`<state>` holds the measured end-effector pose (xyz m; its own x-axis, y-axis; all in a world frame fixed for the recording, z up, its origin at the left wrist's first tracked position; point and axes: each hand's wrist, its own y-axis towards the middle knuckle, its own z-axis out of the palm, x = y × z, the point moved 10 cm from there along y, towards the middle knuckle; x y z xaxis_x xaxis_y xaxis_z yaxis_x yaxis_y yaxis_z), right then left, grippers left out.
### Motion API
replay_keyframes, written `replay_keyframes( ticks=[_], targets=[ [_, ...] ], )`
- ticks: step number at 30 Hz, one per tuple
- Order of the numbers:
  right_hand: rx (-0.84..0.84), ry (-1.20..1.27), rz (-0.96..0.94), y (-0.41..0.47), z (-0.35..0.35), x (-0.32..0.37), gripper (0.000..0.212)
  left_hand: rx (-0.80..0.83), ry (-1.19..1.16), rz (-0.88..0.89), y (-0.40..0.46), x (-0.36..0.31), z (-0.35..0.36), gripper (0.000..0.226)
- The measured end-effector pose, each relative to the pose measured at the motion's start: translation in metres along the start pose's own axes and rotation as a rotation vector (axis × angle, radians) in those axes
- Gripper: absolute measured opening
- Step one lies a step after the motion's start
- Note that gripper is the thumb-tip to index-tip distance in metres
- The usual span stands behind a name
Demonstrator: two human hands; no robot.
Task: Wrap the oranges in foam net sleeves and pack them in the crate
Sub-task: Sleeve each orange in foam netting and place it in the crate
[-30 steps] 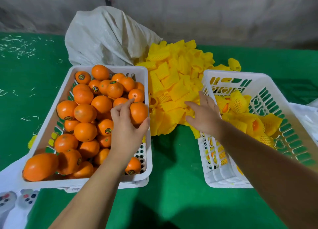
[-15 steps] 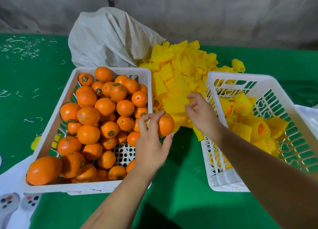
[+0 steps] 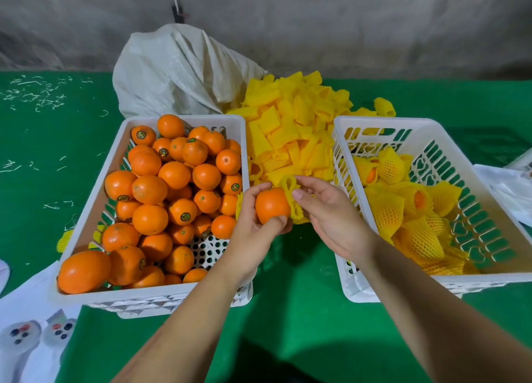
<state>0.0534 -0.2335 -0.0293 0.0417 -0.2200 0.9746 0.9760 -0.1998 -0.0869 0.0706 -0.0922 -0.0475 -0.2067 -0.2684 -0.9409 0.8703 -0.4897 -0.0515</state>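
Note:
My left hand (image 3: 253, 224) grips one bare orange (image 3: 270, 205) in the gap between the two crates. My right hand (image 3: 328, 210) pinches a yellow foam net sleeve (image 3: 292, 198) right against that orange's right side. The left white crate (image 3: 86, 218) is heaped with several bare oranges (image 3: 149, 190). The right white crate (image 3: 489, 210) holds several oranges wrapped in yellow sleeves (image 3: 403, 210). A pile of loose yellow sleeves (image 3: 290, 129) lies behind my hands, between the crates.
A white woven sack (image 3: 178, 72) slumps behind the left crate on the green table cover (image 3: 296, 296). White sheets and two small controller-like devices (image 3: 37, 329) lie at the near left. More white plastic (image 3: 506, 187) sits beyond the right crate.
My left hand lifted an orange out of the left crate and carried it right. My right hand drew a sleeve from the pile and brought it against the orange.

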Motion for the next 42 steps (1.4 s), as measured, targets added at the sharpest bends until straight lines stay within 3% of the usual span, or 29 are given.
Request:
replay_keyframes(
  ticks=[3, 7, 10, 12, 15, 18, 21, 27, 30, 36, 40, 42],
  targets=[
    [0.041, -0.139, -0.06, -0.007, 0.006, 0.002, 0.044, 0.011, 0.023, 0.014, 0.0, -0.003, 0.0, 0.057],
    [-0.062, -0.208, -0.072, -0.004, -0.012, -0.004, 0.049, 0.028, 0.06, 0.028, -0.003, -0.003, 0.001, 0.065],
    [-0.148, -0.498, -0.164, -0.002, -0.023, 0.012, 0.028, 0.045, 0.022, 0.008, -0.003, -0.002, 0.002, 0.063],
    [-0.317, -0.783, -0.305, -0.007, -0.03, 0.035, 0.013, 0.074, -0.012, -0.017, -0.005, -0.002, 0.004, 0.06],
    [-0.372, -1.049, -0.422, -0.012, -0.012, 0.043, 0.011, 0.158, 0.053, -0.042, -0.008, -0.002, 0.012, 0.059],
    [-0.281, -1.017, -0.38, -0.009, -0.001, 0.028, 0.008, 0.227, 0.095, -0.096, -0.008, 0.0, 0.013, 0.06],
    [-0.159, -0.954, -0.303, -0.004, -0.003, 0.02, 0.02, 0.196, 0.09, -0.179, -0.005, 0.011, 0.009, 0.064],
    [-0.199, -0.798, -0.275, -0.014, -0.019, 0.039, 0.009, -0.027, 0.339, 0.003, 0.007, 0.005, 0.002, 0.061],
    [-0.187, -0.865, -0.391, -0.033, -0.001, 0.053, 0.007, -0.069, 0.432, 0.091, 0.009, -0.001, 0.004, 0.064],
    [-0.091, -1.2, -0.786, -0.077, 0.048, 0.054, 0.021, -0.155, 0.245, 0.182, 0.001, -0.008, -0.003, 0.068],
    [-0.086, -1.118, -0.794, -0.072, 0.047, 0.047, 0.023, -0.204, 0.172, 0.159, -0.002, -0.007, -0.01, 0.093],
    [-0.069, -1.084, -0.781, -0.067, 0.049, 0.044, 0.024, -0.156, 0.138, 0.126, -0.001, -0.007, -0.01, 0.092]
  ],
)
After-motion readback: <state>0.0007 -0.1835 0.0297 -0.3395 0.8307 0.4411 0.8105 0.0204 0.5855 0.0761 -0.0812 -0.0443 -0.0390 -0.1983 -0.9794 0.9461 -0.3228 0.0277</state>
